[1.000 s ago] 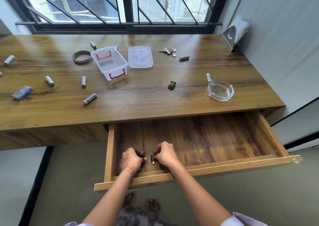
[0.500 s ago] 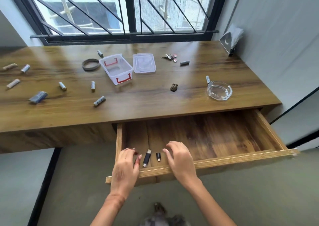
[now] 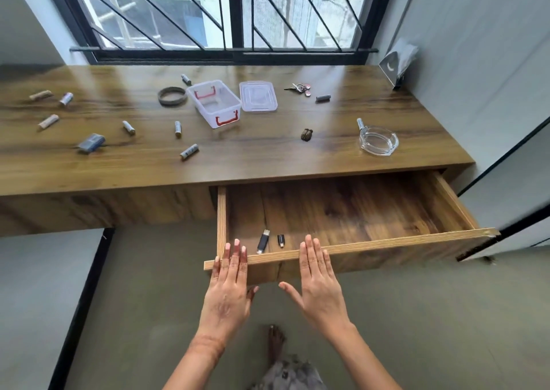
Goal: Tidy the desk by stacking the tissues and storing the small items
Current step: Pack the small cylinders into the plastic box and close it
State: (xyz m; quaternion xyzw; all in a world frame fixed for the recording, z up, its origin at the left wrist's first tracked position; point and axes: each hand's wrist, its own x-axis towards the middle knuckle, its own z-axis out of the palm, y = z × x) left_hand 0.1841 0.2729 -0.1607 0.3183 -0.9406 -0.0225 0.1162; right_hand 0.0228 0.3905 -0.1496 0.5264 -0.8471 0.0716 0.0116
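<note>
Fingers of the left hand (image 3: 227, 293) are held straight and pressed close together, nothing gripped, fingertips laid over the front edge of the open drawer (image 3: 351, 248) near its left corner. The right hand (image 3: 320, 285) is likewise flat and empty, fingers extended side by side with the thumb splayed inward, tips reaching the same front edge; whether they touch the wood cannot be told. Between the two hands, inside the drawer at its front left, two small dark items are seen: a longer black USB stick (image 3: 263, 241) with a metal end, lying slightly tilted, and a shorter black adapter (image 3: 280, 240) just beside it, apart from it. The rest of the drawer floor is bare wood grain. On the desk (image 3: 268, 157) above, a clear storage box (image 3: 214, 104) with red latches is noted, its clear lid (image 3: 258, 96) lying flat beside it. Batteries (image 3: 189, 152) are scattered to the left, with a dark ring (image 3: 172, 96) beside the box, keys (image 3: 298, 87) to the right of the lid, and a glass ashtray (image 3: 378, 139) near the right end. A tissue pack (image 3: 397, 62) stands in the far right corner against the wall.
</note>
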